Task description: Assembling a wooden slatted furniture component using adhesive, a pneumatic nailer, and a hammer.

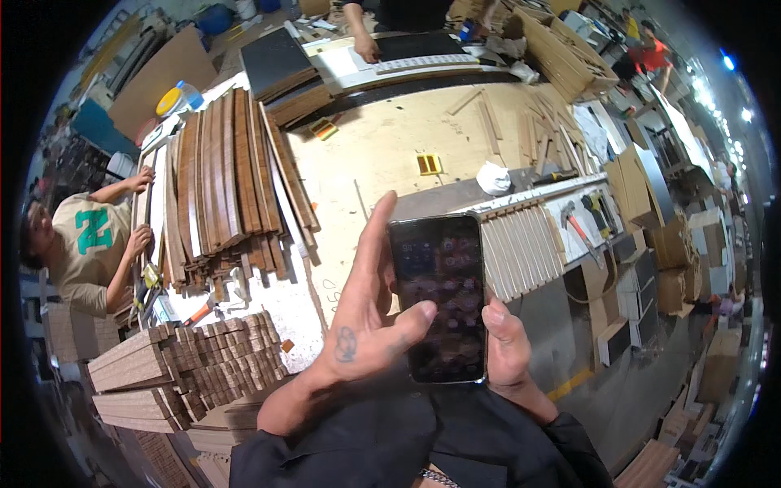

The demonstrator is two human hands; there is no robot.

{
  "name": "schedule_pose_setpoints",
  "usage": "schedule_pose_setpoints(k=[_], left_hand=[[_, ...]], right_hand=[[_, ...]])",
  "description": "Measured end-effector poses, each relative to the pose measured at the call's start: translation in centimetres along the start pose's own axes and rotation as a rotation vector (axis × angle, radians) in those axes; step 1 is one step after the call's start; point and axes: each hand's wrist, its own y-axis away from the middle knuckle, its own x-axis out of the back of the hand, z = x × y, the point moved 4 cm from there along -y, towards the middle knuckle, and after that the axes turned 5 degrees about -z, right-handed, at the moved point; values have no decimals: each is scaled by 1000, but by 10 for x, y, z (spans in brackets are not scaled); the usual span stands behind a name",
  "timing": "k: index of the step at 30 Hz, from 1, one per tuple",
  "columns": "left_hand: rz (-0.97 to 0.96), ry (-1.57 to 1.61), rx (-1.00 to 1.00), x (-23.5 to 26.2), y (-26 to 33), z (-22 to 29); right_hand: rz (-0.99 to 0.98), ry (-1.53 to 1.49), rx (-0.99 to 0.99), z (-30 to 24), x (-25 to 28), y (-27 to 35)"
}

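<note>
A black smartphone (437, 299) is upright in front of my chest, its dim screen showing rows of small icons. My left hand (370, 317) is at its left edge, with the thumb over the screen and the index finger stretched up beside the upper corner. The left hand's other fingers are mostly hidden behind the phone. Along the lower right edge, my right hand (506, 346) grips it, thumb at the side and fingers out of sight behind. Beyond the phone lies a pale wooden worktable (366, 154).
Brown wooden strips (220, 175) are stacked on the left, with bundled short slats (195, 370) nearer. A person (89, 244) works at the left edge; another person's hand (366, 49) rests at the far side. Right of the phone lie light slats (521, 252) and a hammer (579, 228).
</note>
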Motion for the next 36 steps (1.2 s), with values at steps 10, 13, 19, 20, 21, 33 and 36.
schedule_pose_setpoints(k=[10, 13, 19, 20, 21, 33, 36], left_hand=[[266, 147, 10, 28, 2, -13], [248, 258, 93, 41, 11, -11], [167, 96, 10, 39, 20, -18], [168, 113, 0, 38, 21, -17], [173, 108, 5, 37, 22, -17], [154, 177, -11, 44, 29, -25], [278, 159, -103, 55, 27, -27]], right_hand=[[-166, 47, -93, 12, 3, -33], [-206, -87, -145, 18, -3, -41], [-281, -165, -97, 21, 3, -58], [-284, -172, -102, 21, 4, -59], [-300, -180, -90, 20, 6, -59], [-339, -158, -100, 21, 5, -51], [-335, -139, -108, 23, 7, -45]])
